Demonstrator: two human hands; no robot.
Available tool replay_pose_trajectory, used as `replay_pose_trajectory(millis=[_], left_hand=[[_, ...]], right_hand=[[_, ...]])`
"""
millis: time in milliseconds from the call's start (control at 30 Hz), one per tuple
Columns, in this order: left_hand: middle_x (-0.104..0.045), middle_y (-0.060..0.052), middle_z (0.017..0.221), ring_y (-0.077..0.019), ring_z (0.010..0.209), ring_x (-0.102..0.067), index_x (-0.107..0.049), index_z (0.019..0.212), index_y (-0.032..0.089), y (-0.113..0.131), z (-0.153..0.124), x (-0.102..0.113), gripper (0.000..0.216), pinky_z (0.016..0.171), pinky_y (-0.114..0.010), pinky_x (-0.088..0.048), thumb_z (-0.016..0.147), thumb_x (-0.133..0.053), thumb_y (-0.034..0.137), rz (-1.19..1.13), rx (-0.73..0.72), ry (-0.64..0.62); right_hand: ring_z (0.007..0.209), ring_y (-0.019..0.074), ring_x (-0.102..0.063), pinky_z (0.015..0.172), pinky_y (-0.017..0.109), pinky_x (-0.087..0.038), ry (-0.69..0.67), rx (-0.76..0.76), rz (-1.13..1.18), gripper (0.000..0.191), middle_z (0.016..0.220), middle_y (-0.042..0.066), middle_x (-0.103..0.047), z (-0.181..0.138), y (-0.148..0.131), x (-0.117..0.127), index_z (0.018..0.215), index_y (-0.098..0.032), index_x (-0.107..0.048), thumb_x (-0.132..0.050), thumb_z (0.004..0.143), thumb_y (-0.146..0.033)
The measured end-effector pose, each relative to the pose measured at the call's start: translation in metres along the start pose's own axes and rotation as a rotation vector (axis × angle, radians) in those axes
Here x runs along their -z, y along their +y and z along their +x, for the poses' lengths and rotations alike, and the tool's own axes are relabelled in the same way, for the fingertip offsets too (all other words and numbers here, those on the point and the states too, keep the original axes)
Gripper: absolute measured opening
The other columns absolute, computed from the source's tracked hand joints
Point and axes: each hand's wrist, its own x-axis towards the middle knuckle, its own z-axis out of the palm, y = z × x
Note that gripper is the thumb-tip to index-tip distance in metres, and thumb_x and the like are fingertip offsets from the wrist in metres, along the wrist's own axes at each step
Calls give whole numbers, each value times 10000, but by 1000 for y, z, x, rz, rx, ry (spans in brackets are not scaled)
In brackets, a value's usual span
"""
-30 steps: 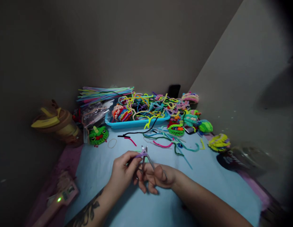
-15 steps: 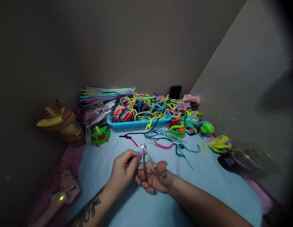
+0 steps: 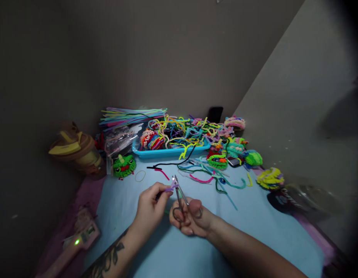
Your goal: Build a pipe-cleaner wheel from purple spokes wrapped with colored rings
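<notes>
My left hand (image 3: 152, 205) pinches a short purple pipe cleaner (image 3: 171, 188) between thumb and fingers. Metal scissors (image 3: 182, 196) are in my right hand (image 3: 193, 220), thumb and fingers through the loops, palm turned upward. The blades point away from me and are slightly apart, with the purple piece lying across them. Beyond the blade tips, a short pink pipe cleaner (image 3: 164, 175) and a long black one (image 3: 179, 163) lie on the light blue table cover (image 3: 124, 216). A tan rubber band (image 3: 140, 176) is to the left.
A blue tray (image 3: 167, 153) heaped with pipe cleaners stands at the back. Left of it are a green horned figure (image 3: 124, 166) and a brown cup (image 3: 83, 152). A pink glue gun (image 3: 86, 233) lies front left. Fuzzy figures and a yellow bundle (image 3: 270, 178) line the right side.
The scissor blades have drawn closer together as my right thumb and fingers moved inward. My left hand keeps its pinch on the purple piece. The whole view has shifted slightly.
</notes>
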Motion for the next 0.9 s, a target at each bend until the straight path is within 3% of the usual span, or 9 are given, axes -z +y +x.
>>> replay_pose_trajectory(millis=[100,167,267,367,500,600,667,767,900], left_hand=[[-659,-15,682,-144,637,-573,-664,758,186,-2,-4,-2,127,609,-235,-405,805,-557,236,31,-28,-46],[-668,-20,689,-146,636,-578,-665,752,185,-1,-5,-4,131,608,-238,-405,802,-555,236,33,-14,-76],[-660,-18,668,-152,629,-583,-651,747,179,2,-2,-4,130,597,-240,-413,794,-560,259,-23,92,-16],[-656,-12,670,-157,627,-594,-619,766,179,4,4,-2,130,595,-243,-432,776,-579,303,-132,195,83],[-668,-18,700,-148,609,-584,-592,808,178,-1,9,0,184,601,-244,-437,764,-598,356,-203,251,97],[-648,-10,678,-131,569,-544,-587,809,178,-2,8,-1,210,560,-225,-409,759,-605,381,-233,253,92],[-623,-1,671,-123,562,-518,-600,820,177,0,7,-3,220,538,-215,-386,754,-606,386,-241,240,97],[-594,14,660,-116,554,-485,-643,909,166,6,3,-7,288,523,-209,-365,693,-654,356,-211,251,38],[-600,-3,637,-130,572,-496,-682,859,144,10,-1,-11,298,540,-223,-376,659,-676,365,-221,293,-226]], right_hand=[[358,17,-189,279,131,-168,157,275,100,576,437,-72,-383,-4,-25,11,507,-164,-415,-716,556,-653],[402,30,-222,311,118,-197,282,481,103,565,470,-72,-370,-10,-46,21,506,-162,-420,-749,529,-620],[510,54,-381,378,141,-315,368,455,-56,536,717,-8,-554,-17,-64,33,718,-166,-602,-775,476,-612],[609,86,-445,451,173,-362,461,461,-223,593,816,21,-575,-18,-63,42,866,-176,-650,-723,529,-659],[521,95,-417,483,217,-362,722,431,-711,492,564,-4,-536,-17,-64,50,729,-139,-694,-667,629,-620],[556,132,-502,517,241,-392,884,368,-1005,355,538,24,-588,-17,-68,49,559,-135,-675,-678,635,-483],[545,133,-510,493,231,-377,862,347,-1044,317,525,24,-594,-15,-64,43,547,-130,-675,-662,638,-434],[475,92,-433,442,204,-317,675,263,-1053,303,462,-11,-525,-7,-44,29,530,-116,-670,-674,632,-402],[485,68,-388,477,194,-310,378,252,-1207,304,476,-43,-469,1,-15,14,514,-111,-654,-732,607,-390]])
